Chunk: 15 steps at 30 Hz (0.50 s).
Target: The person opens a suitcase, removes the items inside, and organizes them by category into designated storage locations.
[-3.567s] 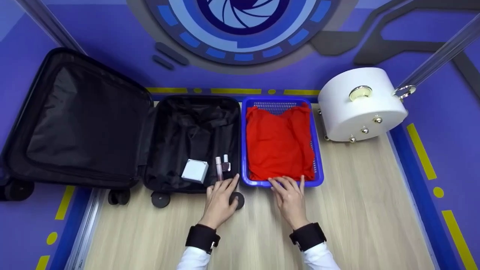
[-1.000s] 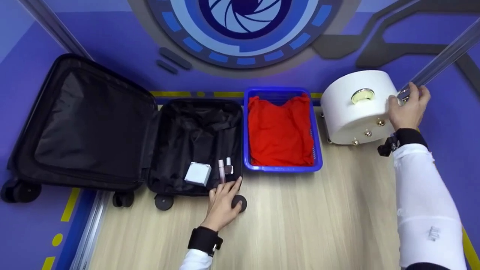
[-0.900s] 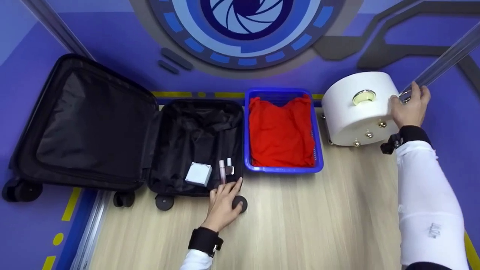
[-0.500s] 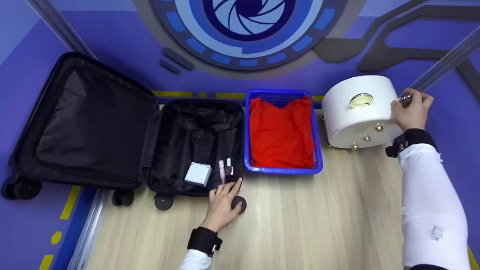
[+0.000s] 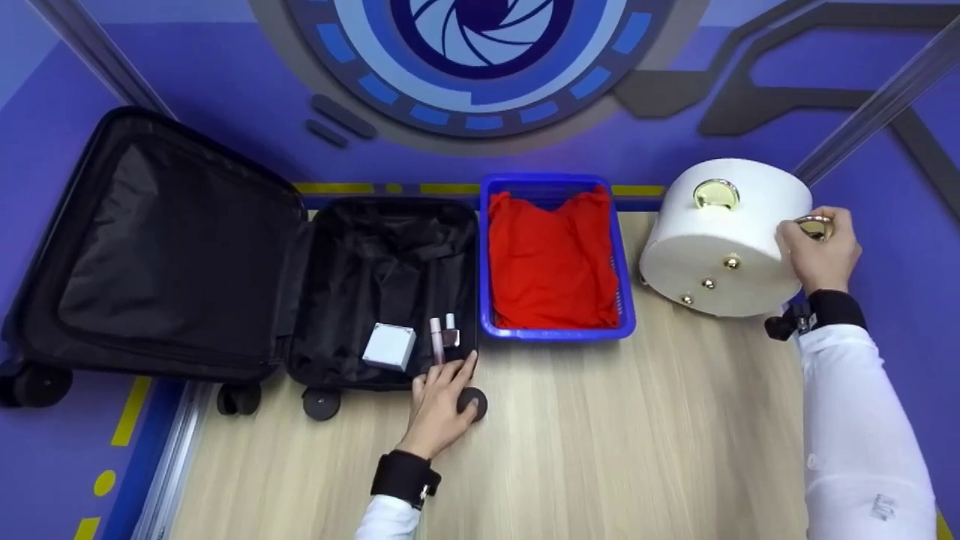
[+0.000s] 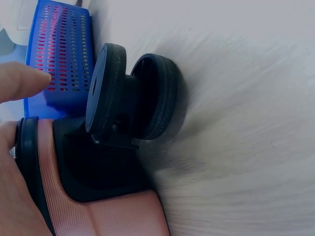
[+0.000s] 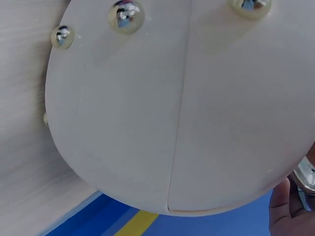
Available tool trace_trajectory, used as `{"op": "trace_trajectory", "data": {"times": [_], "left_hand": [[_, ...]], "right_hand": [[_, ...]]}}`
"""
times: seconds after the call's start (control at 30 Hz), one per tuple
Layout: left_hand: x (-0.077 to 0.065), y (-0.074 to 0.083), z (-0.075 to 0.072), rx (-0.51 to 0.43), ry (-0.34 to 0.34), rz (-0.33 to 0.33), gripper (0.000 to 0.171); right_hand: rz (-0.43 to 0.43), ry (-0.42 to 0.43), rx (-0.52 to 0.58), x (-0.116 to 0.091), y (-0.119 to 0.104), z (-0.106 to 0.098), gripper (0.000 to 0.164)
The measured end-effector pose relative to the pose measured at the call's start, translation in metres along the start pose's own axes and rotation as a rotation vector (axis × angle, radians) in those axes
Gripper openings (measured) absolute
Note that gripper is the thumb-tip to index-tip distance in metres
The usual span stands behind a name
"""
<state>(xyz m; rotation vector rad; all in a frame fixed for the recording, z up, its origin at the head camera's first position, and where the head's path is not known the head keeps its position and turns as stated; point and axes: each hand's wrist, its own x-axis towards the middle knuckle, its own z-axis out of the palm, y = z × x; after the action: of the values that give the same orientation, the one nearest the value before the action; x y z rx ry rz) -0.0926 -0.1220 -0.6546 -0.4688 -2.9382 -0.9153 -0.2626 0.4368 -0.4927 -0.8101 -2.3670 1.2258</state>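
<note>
My right hand (image 5: 823,251) grips the gold ring handle (image 5: 814,227) on the side of a white rounded box (image 5: 750,196). Gold ball knobs run down the box's front; in the right wrist view that front (image 7: 147,108) fills most of the picture, the thumb showing at the corner. My left hand (image 5: 439,409) rests its fingers over the near rim of the open black-lined suitcase (image 5: 352,262), the thumb by a wheel (image 5: 472,405). Inside the suitcase lie a small white box (image 5: 389,346), a slim pink tube (image 5: 436,339) and a small dark bottle with white cap (image 5: 451,337).
A blue basket (image 5: 556,334) holding folded red cloth (image 5: 551,262) stands between suitcase and white box. The suitcase lid (image 5: 172,240) leans open at left. In the left wrist view the pink outer shell (image 6: 118,214) shows. Walls enclose the back and sides.
My right hand has gone from the basket's rim to the white box's handle, and the box has turned and come nearer. The basket sits farther back than at first. My left hand stays at the suitcase rim.
</note>
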Motion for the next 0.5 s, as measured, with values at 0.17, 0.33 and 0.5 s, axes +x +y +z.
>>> {"op": "trace_trajectory", "data": {"times": [0.17,0.33,0.5], "left_hand": [[0.001,-0.003,-0.002,0.014,0.005,-0.005,0.078],[0.002,-0.005,-0.003,0.008,0.014,-0.007,0.078],[0.003,-0.006,-0.002,0.008,0.026,-0.003,0.078]], "right_hand": [[-0.074,0.072,-0.010,-0.013,0.006,0.006,0.015],[-0.133,0.180,0.070,-0.035,0.014,0.013,0.013],[-0.140,0.257,0.147,-0.067,0.021,0.012,0.016]]}}
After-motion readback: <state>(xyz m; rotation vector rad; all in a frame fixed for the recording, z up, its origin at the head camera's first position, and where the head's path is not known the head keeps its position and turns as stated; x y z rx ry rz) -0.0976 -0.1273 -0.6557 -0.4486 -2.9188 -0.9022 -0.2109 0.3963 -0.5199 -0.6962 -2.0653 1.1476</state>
